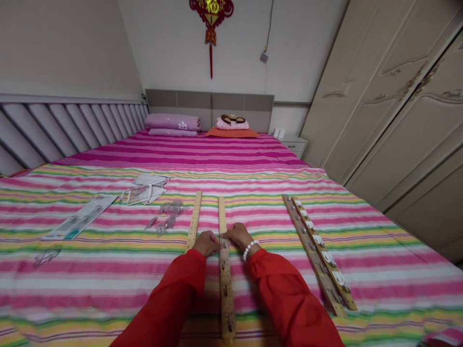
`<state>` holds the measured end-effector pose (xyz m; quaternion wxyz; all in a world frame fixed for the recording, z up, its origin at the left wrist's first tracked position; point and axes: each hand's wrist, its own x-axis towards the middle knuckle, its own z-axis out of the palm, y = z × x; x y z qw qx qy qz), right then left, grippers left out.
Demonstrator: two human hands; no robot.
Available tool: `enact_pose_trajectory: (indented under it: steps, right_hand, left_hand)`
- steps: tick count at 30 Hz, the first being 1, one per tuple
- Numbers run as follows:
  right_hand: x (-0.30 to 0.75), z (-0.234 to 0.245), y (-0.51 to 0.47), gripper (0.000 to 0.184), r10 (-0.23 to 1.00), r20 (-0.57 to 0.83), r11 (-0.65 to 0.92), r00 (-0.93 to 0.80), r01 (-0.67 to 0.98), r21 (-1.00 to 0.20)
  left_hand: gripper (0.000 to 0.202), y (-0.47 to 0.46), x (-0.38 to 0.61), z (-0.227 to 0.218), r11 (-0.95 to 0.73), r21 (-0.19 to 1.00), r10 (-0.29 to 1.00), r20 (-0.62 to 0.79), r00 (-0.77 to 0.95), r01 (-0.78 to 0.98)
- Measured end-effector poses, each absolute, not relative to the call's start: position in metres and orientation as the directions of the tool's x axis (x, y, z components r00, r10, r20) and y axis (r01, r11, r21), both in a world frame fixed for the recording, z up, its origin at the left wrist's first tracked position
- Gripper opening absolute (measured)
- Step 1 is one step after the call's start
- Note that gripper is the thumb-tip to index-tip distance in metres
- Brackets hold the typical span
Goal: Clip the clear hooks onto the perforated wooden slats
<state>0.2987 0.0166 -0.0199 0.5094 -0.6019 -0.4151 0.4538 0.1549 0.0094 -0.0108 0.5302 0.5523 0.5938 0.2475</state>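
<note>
Two long perforated wooden strips lie lengthwise on the striped bedspread in front of me. My left hand (207, 243) and my right hand (238, 236), both in red sleeves, meet over the right-hand strip (222, 217) with fingers curled together, pinching at a small metal piece on it. Several small metal pieces sit along this strip closer to me. The other strip (194, 219) lies just left of my left hand. A white bead bracelet is on my right wrist.
Two more strips (318, 250) with white fittings lie at the right. Clear plastic bags (168, 214), paper packets (146, 190) and a long package (81, 217) lie at the left. Pillows are by the headboard; a wardrobe (398, 106) stands at the right.
</note>
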Motion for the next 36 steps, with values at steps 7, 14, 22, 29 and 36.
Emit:
enact_pose_trajectory:
  steps: [7,14,22,29,36]
  right_hand:
    - [0.297,-0.026,0.023,0.045,0.949,-0.169,-0.236,0.267,0.243,-0.941]
    - [0.305,-0.021,0.009,0.037,0.962,-0.235,-0.237,0.141,0.003,-0.971]
    - [0.320,-0.019,-0.018,0.050,0.972,-0.228,-0.233,-0.051,-0.229,-0.945]
    - [0.312,-0.023,-0.016,0.051,0.967,-0.254,-0.245,0.016,-0.212,-0.946]
    - [0.310,-0.020,-0.015,0.051,0.960,-0.279,-0.270,0.038,-0.148,-0.951]
  left_hand:
    - [0.039,0.010,0.157,0.001,0.328,0.866,0.887,-0.420,0.193,0.377]
    - [0.038,0.007,0.160,0.008,0.315,0.849,0.892,-0.417,0.173,0.423]
    - [0.030,0.000,0.163,0.009,0.258,0.887,0.924,-0.342,0.170,0.382]
    - [0.034,0.002,0.160,0.005,0.217,0.915,0.919,-0.309,0.246,0.340]
    - [0.045,0.011,0.158,0.005,0.295,0.880,0.846,-0.422,0.326,0.373]
